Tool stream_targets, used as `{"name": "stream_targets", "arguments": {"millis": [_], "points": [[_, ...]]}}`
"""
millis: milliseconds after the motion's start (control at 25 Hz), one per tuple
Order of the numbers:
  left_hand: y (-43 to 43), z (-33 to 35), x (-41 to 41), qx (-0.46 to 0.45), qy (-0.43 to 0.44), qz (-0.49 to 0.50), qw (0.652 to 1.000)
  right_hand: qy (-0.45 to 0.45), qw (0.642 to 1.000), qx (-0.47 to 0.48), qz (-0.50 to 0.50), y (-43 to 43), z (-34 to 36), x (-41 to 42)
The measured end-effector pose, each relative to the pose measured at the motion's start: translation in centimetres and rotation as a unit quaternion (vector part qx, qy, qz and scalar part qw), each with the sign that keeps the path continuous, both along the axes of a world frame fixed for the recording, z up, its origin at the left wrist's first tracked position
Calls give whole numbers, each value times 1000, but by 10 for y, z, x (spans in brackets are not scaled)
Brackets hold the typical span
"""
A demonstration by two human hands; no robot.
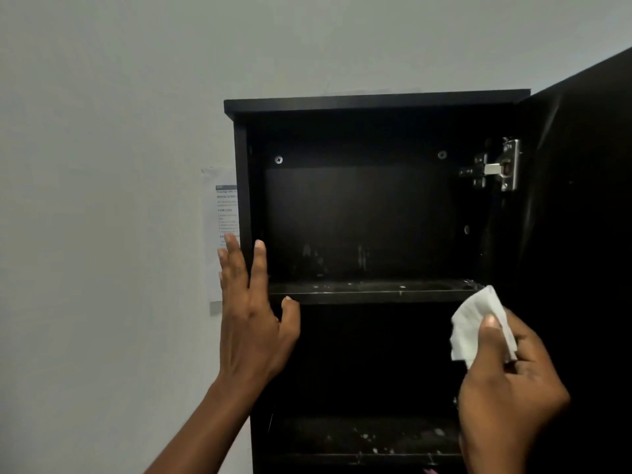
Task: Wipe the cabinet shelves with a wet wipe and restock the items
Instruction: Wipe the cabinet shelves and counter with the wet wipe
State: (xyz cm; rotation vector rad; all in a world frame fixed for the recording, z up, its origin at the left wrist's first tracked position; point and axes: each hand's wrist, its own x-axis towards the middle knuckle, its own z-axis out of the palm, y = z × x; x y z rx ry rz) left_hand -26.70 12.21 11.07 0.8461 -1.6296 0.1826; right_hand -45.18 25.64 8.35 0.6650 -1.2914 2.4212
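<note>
Head view: a person stands at a tall black wooden cabinet [376, 102] fixed against a pale grey wall [102, 131], its door [581, 200] swung open to the right on a silver metal hinge [499, 169]. The right hand [509, 388] is closed around a crumpled white wet wipe [478, 326], pinched between thumb and fingers, just below and in front of the right end of the upper dark shelf [369, 290]; whether the wipe touches the shelf edge cannot be told. The left hand [254, 302] is open with fingers spread and holds nothing, resting at the cabinet's left side panel [243, 200], its thumb just beside the shelf's front edge. A printed white paper sheet [222, 234] hangs on the wall behind that hand.

Both visible shelves are bare of goods, so the emptying appears done. The cleaning looks barely begun: pale specks and smears show on the upper shelf, streaks mark the dark back panel [359, 227], and the lower dark shelf [362, 436] is dotted with white flecks. Wiping of both shelves, by this reading, remains, and restocking after it; the items to be returned are nowhere in view, save a pink scrap at the bottom edge too small to identify.
</note>
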Motion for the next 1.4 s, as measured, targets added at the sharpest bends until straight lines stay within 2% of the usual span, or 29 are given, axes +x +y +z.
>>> {"name": "stream_targets", "arguments": {"millis": [160,360,600,760,920,1160,1400], "points": [[-21,15,2,3,39,-13,999,91,990,3,-104,-9,35,-21],[-44,16,5,-6,52,-77,996,96,984,-44,-142,-14,54,-37],[-53,18,1,19,121,-180,976,98,980,-17,-174,-20,50,-42],[-60,27,3,45,173,-189,966,0,987,-89,-130,-24,77,-37],[-63,37,2,75,219,-195,953,-77,977,-181,-79,-41,118,-35],[-75,36,10,88,184,-200,958,-56,979,-185,-63,-92,174,-7],[-71,38,11,61,188,-215,956,-91,964,-249,-9,-135,219,-23]]}}
